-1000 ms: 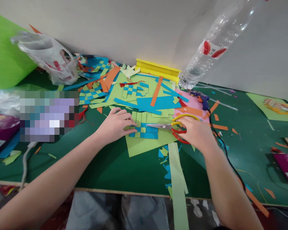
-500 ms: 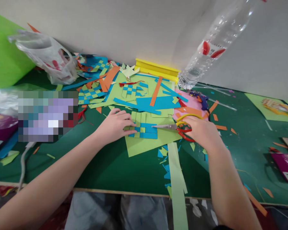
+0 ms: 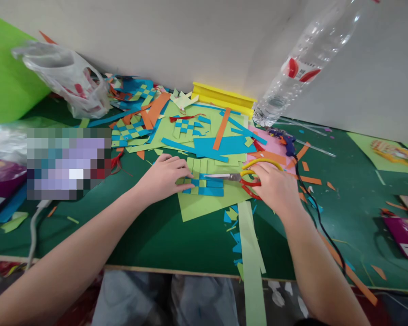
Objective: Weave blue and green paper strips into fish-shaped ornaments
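My right hand [image 3: 275, 188] is closed round the yellow and red handles of the scissors [image 3: 227, 177]. Their blades point left and lie over a small green-and-blue woven paper [image 3: 207, 189]. My left hand [image 3: 166, 179] grips the left edge of that weave between thumb and fingers; part of the edge is hidden behind them. Beneath the weave lies a light green paper sheet [image 3: 190, 210] on the green tabletop. Green strips stick up from the weave's far side and blue strips run to its right.
Behind my hands lie blue strips, an orange strip [image 3: 222, 129] and finished weaves. A clear bottle [image 3: 282, 86] stands at the wall beside a yellow folded strip [image 3: 222, 97]. A dark blue glue gun [image 3: 287, 142] and its cord are on the right, a plastic bag [image 3: 71, 86] on the left.
My right hand has moved left with the scissors, bringing the blade tips further over the weave, near my left fingertips. The black cord now shows beside my right arm. My left hand has stayed.
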A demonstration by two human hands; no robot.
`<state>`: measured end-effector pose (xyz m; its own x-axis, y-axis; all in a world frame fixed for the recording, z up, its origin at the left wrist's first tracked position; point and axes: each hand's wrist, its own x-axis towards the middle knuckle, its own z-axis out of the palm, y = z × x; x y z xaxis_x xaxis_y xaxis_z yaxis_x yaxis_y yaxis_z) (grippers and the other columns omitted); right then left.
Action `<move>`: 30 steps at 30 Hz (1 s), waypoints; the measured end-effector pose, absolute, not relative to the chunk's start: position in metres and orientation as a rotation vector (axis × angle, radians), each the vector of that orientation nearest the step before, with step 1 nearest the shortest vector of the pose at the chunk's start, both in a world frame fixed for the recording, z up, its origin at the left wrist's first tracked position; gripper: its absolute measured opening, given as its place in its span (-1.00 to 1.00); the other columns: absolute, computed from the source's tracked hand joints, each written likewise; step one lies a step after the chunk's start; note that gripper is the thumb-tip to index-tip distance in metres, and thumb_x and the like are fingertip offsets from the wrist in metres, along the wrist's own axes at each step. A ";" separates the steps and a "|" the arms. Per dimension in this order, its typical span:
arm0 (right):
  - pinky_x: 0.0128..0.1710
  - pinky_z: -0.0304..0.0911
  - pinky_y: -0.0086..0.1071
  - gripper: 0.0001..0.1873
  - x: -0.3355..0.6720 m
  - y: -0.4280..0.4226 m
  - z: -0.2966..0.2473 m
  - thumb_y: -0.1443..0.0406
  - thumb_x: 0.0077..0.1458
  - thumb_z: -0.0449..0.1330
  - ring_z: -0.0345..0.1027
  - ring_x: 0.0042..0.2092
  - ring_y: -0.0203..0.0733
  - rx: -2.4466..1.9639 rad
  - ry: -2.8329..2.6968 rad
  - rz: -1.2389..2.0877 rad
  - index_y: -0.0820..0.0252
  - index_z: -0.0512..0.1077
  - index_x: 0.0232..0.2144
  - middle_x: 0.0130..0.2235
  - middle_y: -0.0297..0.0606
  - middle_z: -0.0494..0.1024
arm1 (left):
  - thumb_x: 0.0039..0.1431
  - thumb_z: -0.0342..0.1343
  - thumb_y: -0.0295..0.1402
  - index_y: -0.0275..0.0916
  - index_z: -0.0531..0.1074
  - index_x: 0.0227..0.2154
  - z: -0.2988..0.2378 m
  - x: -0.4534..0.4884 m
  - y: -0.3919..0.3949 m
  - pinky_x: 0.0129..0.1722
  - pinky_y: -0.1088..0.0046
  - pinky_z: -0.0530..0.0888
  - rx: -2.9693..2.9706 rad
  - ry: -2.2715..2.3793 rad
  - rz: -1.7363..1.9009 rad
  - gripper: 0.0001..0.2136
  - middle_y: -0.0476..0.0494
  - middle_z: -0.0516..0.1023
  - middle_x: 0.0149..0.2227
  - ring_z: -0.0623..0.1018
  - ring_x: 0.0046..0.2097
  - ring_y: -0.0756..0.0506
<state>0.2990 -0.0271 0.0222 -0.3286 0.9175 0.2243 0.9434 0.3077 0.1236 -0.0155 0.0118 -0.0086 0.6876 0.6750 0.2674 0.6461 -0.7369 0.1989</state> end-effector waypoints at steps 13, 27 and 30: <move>-0.41 0.28 -0.31 -0.53 0.327 -0.022 0.029 0.53 -0.10 0.13 0.45 -0.08 -0.02 -1.914 -2.417 -0.172 0.08 0.45 -0.12 -0.04 -0.28 0.55 | 0.20 0.13 -0.16 -0.14 0.55 -0.27 -0.007 -0.015 0.011 -0.04 0.22 0.26 2.802 1.083 0.519 -0.80 -0.08 0.56 -0.26 0.52 -0.15 -0.13; -0.26 0.34 -0.16 -0.60 0.319 -0.014 0.009 0.22 -0.04 0.25 0.44 -0.10 0.08 -1.986 -1.981 -0.148 0.15 0.42 -0.10 -0.07 -0.11 0.54 | 0.23 0.09 -0.10 -0.16 0.51 -0.13 -0.004 -0.008 0.005 -0.04 0.22 0.27 2.886 1.009 0.512 -0.70 -0.15 0.51 -0.19 0.49 -0.12 -0.14; -0.18 0.35 -0.12 -0.59 0.320 -0.012 0.004 0.22 -0.03 0.25 0.43 -0.06 0.09 -1.943 -1.995 -0.090 0.18 0.41 -0.09 -0.06 -0.08 0.53 | 0.23 0.08 -0.09 -0.16 0.49 -0.09 -0.005 -0.008 0.005 -0.06 0.23 0.27 2.883 1.026 0.453 -0.68 -0.16 0.48 -0.15 0.46 -0.08 -0.16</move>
<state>0.3203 -0.0121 0.0040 0.0045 0.9561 0.2929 0.9787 0.0560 -0.1977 -0.0082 0.0049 -0.0052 0.7373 0.6247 0.2570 0.6106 -0.7791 0.1419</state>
